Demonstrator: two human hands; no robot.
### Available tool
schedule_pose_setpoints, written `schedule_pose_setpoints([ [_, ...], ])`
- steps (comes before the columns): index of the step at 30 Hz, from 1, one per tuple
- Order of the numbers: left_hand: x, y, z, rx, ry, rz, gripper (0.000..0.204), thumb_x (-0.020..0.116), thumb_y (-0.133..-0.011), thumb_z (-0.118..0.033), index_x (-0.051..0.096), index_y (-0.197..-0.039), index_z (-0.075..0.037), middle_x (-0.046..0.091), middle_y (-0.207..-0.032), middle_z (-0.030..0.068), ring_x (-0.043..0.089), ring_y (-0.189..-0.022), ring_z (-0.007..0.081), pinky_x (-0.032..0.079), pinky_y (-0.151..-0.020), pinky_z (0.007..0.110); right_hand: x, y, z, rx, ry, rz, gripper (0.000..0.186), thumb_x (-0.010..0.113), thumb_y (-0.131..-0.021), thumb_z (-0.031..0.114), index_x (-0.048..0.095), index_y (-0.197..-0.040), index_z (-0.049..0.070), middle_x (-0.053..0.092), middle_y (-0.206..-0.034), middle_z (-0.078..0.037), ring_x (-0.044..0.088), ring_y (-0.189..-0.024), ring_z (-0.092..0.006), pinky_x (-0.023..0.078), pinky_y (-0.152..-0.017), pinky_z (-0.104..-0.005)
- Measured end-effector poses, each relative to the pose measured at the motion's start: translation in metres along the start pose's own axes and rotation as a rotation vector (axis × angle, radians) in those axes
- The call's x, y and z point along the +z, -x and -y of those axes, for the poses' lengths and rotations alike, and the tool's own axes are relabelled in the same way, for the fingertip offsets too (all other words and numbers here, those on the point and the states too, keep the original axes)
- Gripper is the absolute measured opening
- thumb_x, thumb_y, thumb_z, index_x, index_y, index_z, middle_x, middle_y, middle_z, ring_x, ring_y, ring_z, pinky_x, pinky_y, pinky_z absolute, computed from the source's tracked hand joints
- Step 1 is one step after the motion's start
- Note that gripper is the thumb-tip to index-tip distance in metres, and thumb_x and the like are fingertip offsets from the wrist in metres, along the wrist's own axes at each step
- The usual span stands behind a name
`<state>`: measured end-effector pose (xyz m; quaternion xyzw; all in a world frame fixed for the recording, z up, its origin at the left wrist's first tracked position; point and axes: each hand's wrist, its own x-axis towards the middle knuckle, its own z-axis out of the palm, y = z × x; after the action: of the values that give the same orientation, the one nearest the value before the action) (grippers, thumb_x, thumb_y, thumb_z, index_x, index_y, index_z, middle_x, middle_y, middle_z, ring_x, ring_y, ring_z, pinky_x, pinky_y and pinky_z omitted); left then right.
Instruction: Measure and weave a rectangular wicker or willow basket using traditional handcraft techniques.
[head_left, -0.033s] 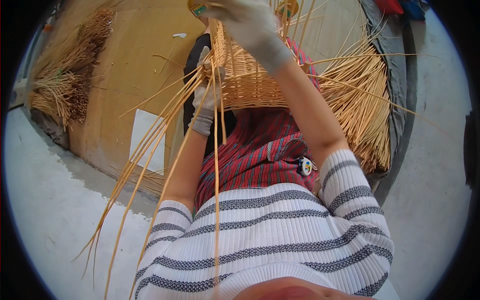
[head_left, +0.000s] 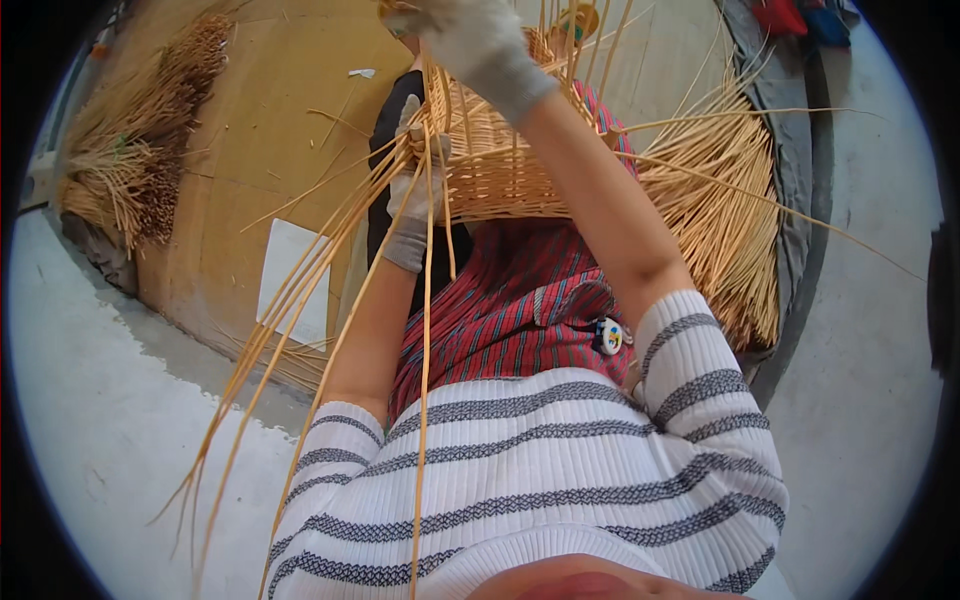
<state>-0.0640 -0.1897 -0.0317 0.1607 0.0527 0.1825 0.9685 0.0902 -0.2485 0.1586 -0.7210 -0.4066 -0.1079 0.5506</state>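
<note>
A half-woven wicker basket [head_left: 505, 185] rests on my lap, with long rods standing up and trailing out from its edge. My left hand [head_left: 422, 165], in a white and grey glove, is closed round its left corner, thumb up beside a short wooden peg [head_left: 416, 138]. From that corner a spray of loose rods [head_left: 300, 270] hangs down toward me and to the left. My right hand [head_left: 475, 45], gloved too, is over the basket's far left side near the upright rods. Its fingers lie at the picture's upper edge, blurred and partly hidden.
A large pile of rods [head_left: 725, 220] lies at my right beside a grey sheet [head_left: 795, 190]. Bundled rods [head_left: 150, 150] lie at the far left on a tan board [head_left: 240, 180]. A white sheet [head_left: 293, 285] is left of my forearm. Red and blue items [head_left: 790, 18] stand at upper right.
My right hand has moved a little to the left and up. The hanging rods have swung slightly. My left hand stays at the basket's corner.
</note>
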Motion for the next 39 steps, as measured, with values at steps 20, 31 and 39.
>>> schedule_pose_setpoints([
  [20,0.116,0.018,0.035,-0.163,-1.64,-0.015,0.036,0.064,-0.097,-0.029,0.061,-0.12,-0.001,0.067,-0.092,0.0111,0.068,-0.083,0.0221,0.056,-0.075,0.036,-0.11,0.177,-0.003,0.824,-0.304,-0.387,0.026,0.051,-0.105,0.015,0.046,-0.13,0.012,0.07,-0.105,-0.011,0.07,-0.096,-0.0194,0.056,-0.064,-0.0258],
  [31,0.127,-0.001,0.047,-0.392,-1.333,-0.287,0.029,0.071,-0.093,-0.035,0.067,-0.097,-0.007,0.055,-0.056,-0.0007,0.051,-0.038,0.0101,0.041,-0.035,0.027,-0.135,0.206,-0.013,0.61,-0.349,-0.61,0.034,0.052,-0.103,0.014,0.049,-0.136,0.007,0.071,-0.099,-0.012,0.07,-0.088,-0.0184,0.059,-0.072,-0.0329],
  [39,0.066,0.08,0.012,0.447,-1.827,0.197,0.045,0.066,-0.095,-0.008,0.05,-0.137,-0.006,0.058,-0.121,0.0091,0.064,-0.093,0.013,0.055,-0.076,0.026,-0.044,0.211,0.05,0.574,-0.416,-0.215,0.034,0.055,-0.102,0.022,0.059,-0.127,-0.002,0.067,-0.119,-0.021,0.067,-0.107,-0.03,0.053,-0.09,-0.0329],
])
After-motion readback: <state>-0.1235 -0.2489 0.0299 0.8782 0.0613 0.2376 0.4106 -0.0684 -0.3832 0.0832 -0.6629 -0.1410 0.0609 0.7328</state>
